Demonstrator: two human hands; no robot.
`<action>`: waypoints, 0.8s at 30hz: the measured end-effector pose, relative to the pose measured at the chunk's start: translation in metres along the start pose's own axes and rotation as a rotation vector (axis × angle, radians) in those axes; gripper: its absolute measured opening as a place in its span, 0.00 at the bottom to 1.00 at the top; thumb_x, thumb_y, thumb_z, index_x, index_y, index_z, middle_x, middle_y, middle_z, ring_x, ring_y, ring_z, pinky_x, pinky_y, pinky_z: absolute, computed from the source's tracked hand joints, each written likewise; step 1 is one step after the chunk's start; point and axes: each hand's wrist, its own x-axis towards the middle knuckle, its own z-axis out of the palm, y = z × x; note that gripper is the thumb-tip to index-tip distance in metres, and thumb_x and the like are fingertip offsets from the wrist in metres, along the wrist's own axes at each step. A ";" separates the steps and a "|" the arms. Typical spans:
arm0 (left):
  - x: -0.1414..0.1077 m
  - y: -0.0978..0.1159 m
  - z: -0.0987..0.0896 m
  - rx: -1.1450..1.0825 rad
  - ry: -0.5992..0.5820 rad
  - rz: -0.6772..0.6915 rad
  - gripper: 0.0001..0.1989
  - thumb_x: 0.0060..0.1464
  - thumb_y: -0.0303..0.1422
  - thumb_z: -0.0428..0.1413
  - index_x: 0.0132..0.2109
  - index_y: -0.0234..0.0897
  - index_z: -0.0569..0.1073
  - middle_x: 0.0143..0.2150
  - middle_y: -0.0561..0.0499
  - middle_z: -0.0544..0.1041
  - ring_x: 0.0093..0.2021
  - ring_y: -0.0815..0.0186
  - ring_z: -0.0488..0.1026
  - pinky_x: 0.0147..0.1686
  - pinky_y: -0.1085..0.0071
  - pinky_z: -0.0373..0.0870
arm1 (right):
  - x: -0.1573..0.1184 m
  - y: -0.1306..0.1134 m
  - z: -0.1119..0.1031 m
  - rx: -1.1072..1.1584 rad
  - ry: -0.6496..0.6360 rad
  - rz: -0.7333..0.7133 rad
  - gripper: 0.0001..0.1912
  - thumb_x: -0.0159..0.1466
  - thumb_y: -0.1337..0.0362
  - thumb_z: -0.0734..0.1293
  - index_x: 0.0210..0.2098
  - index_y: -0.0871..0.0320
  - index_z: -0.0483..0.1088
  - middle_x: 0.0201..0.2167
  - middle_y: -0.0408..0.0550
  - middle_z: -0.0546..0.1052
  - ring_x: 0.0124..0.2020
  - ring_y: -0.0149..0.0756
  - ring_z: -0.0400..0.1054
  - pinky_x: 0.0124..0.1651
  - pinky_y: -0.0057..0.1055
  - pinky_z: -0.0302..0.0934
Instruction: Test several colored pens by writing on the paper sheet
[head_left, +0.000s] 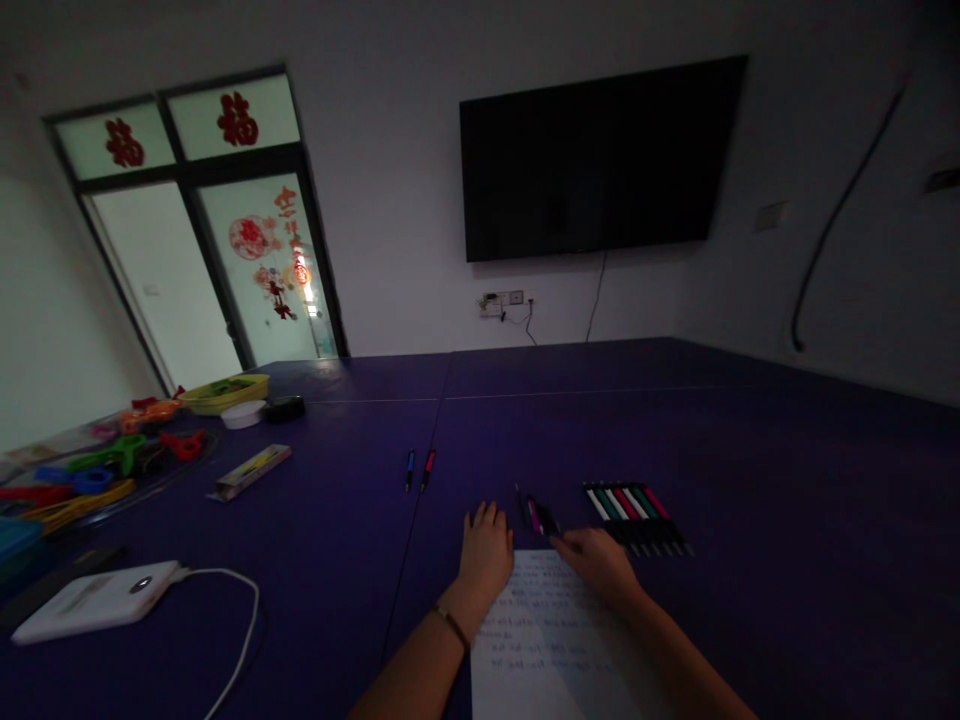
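Note:
A sheet of white paper [547,640] with handwritten lines lies before me on the table. My left hand [486,555] rests flat at its upper left edge, fingers stretched out, a thin band around the wrist. At the paper's top edge, my right hand [600,562] has its fingers pinched at the end of a dark pen [550,522]. Just left of that pen lies a purple pen [533,515], with another slim dark one beside it. To the right, several pens [630,510] with white, green and red barrels form a neat row.
A blue pen [409,470] and a red pen [428,470] lie farther forward. At left are a long narrow box [253,471], a white power bank [101,600] with cable, colourful scissors [112,455] and a yellow basket [225,397]. The purple table [337,550] has seams.

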 end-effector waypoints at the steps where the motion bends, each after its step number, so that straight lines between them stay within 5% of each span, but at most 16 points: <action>1: 0.000 0.000 0.000 -0.001 -0.001 -0.003 0.21 0.55 0.33 0.35 0.51 0.33 0.63 0.57 0.45 0.60 0.58 0.59 0.52 0.55 0.56 0.49 | 0.000 0.000 0.000 0.001 0.000 -0.001 0.20 0.58 0.56 0.54 0.15 0.59 0.63 0.15 0.45 0.68 0.18 0.28 0.60 0.21 0.25 0.40; 24: 0.000 -0.001 0.001 0.022 0.007 0.003 0.21 0.56 0.33 0.34 0.52 0.33 0.62 0.56 0.45 0.61 0.58 0.61 0.52 0.54 0.57 0.50 | 0.000 0.000 0.001 0.021 0.028 0.022 0.20 0.57 0.56 0.55 0.15 0.59 0.64 0.15 0.45 0.68 0.19 0.29 0.60 0.21 0.25 0.41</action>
